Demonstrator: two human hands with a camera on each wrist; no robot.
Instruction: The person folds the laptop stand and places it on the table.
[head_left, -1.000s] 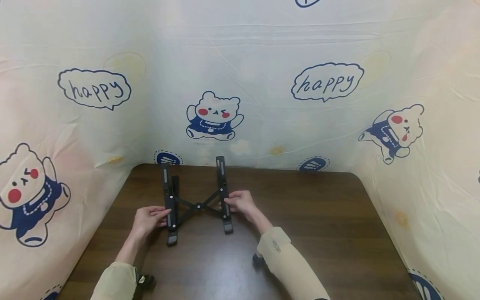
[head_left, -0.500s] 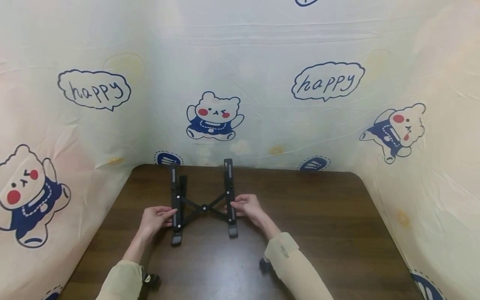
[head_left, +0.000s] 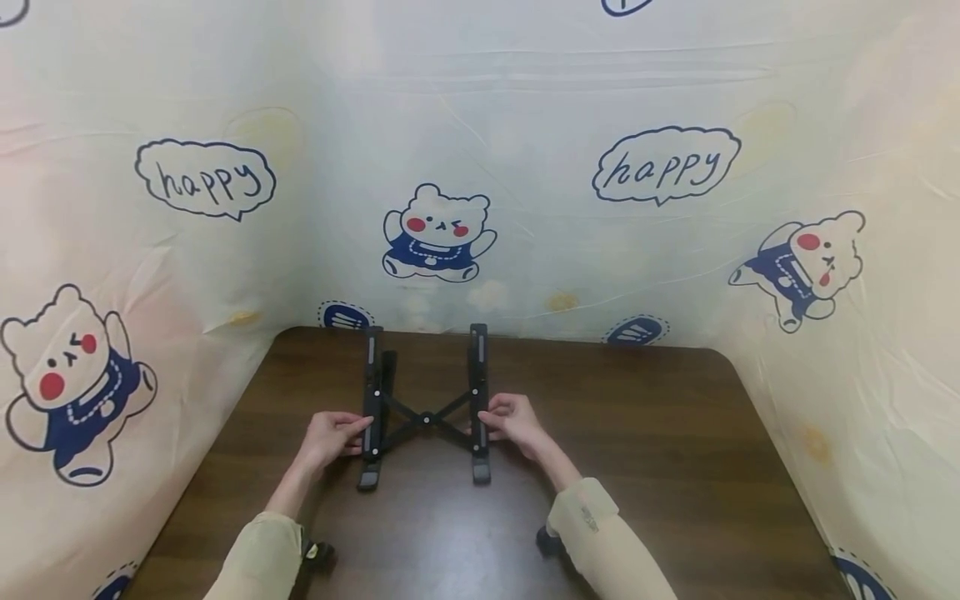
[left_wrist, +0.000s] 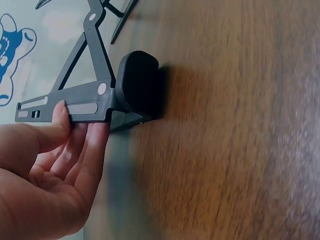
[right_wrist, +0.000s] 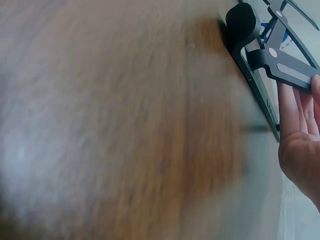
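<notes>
A black folding laptop stand [head_left: 426, 419] is spread open near the back of the table, its two side rails joined by an X-shaped brace. My left hand [head_left: 327, 437] pinches the left rail, thumb on top and fingers beneath, as the left wrist view shows with the hand [left_wrist: 65, 165] below the rail [left_wrist: 65, 103]. My right hand [head_left: 517, 423] pinches the right rail the same way. In the right wrist view that hand [right_wrist: 302, 130] sits at the image's right edge, partly cut off, under the rail [right_wrist: 292, 70] with its grey pad strip.
The brown wooden table [head_left: 637, 467] runs back to a pale curtain [head_left: 540, 167] printed with bears and the word happy. The curtain also encloses the left and right sides. Dark wrist-worn devices [head_left: 318, 557] show at both cuffs.
Both hands have moved to the right together with the laptop stand, keeping their grip on the rails. The right rail has turned to stand straighter in the head view.
</notes>
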